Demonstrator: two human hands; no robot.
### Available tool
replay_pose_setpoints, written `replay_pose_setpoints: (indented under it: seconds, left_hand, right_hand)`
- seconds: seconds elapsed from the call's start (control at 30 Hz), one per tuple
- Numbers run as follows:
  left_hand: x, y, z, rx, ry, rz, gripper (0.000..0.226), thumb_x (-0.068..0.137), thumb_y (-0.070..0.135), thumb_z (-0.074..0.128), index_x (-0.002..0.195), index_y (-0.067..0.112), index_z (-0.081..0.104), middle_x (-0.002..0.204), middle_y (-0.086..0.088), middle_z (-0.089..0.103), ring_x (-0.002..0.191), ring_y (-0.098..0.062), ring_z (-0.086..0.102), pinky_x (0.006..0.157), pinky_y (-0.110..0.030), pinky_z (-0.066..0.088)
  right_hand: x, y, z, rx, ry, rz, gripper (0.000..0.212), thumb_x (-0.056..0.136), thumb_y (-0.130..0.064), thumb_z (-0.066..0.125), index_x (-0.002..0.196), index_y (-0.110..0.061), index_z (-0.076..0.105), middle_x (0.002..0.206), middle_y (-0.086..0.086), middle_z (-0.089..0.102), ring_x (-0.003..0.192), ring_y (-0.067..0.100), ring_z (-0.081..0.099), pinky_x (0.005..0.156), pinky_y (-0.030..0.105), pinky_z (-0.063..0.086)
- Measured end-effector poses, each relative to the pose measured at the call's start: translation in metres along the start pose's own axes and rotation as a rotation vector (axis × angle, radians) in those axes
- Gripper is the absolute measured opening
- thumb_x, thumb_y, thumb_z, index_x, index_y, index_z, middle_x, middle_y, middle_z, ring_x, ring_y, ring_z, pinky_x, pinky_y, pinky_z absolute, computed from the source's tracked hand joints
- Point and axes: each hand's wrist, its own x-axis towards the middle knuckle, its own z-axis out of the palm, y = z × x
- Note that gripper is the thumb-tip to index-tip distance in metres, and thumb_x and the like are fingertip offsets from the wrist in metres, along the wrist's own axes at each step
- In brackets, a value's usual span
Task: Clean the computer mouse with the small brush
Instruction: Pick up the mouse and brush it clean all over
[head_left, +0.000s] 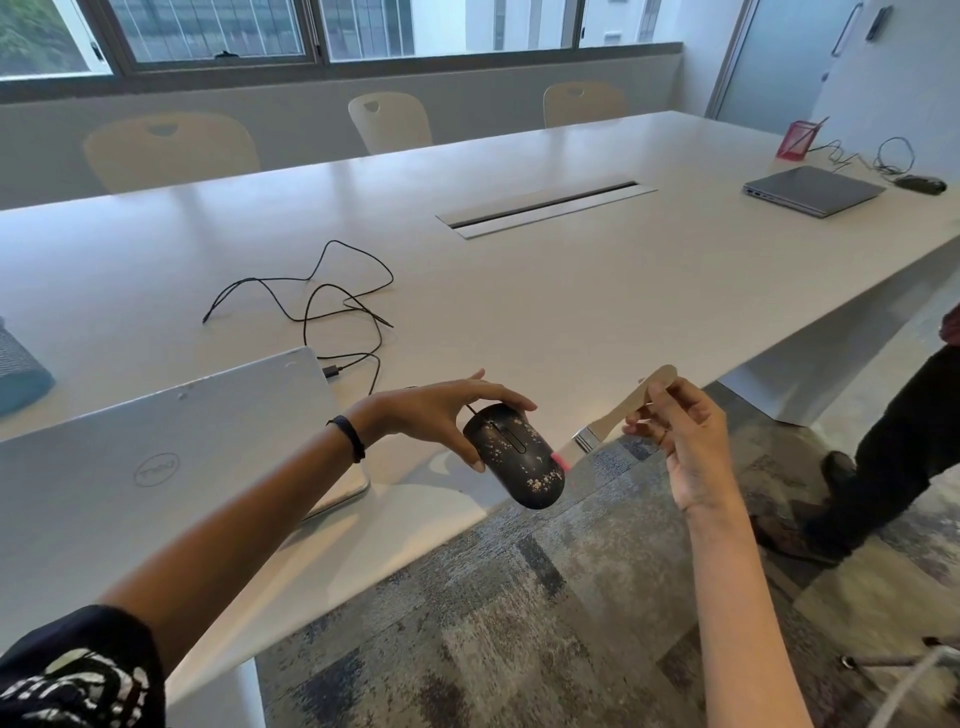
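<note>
Left hand (447, 415) lifts mouse (514, 457); right hand (685, 441) angles brush (623, 408).

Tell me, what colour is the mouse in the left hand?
Black, speckled with pale tan crumbs, seen in the head view: the mouse in the left hand.

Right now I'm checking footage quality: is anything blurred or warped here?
Head view: the brush bristle end is smeared by motion blur; the mouse and its pale specks stay fairly sharp; wide-angle distortion bends the table edges; soft window glare across its top.
</note>
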Motion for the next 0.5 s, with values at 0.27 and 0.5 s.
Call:
replay_pose_setpoints:
  seconds: [0.27,0.5]
  left_hand:
    - [0.0026,0.0006,0.0012,0.004,-0.001,-0.002,0.074,0.071,0.016,0.081,0.133,0.028,0.044,0.131,0.012,0.052,0.130,0.001,0.039,0.118,-0.043,-0.009]
    - [0.0043,0.0028,-0.0002,-0.018,-0.006,0.020,0.071,0.071,0.015,0.081,0.129,0.033,0.045,0.129,0.019,0.051,0.130,0.003,0.038,0.118,-0.043,-0.010]
  right_hand:
    - [-0.0016,-0.0002,0.0030,-0.008,0.026,-0.006,0.011,0.090,-0.011,0.062,0.084,-0.016,0.069,0.067,-0.005,0.070,0.056,0.009,0.065,0.054,0.021,0.055]
    - [-0.0014,0.0001,0.0036,-0.003,0.039,-0.016,0.020,0.092,-0.009,0.060,0.079,-0.020,0.069,0.064,-0.006,0.069,0.053,0.008,0.064,0.053,0.021,0.055]
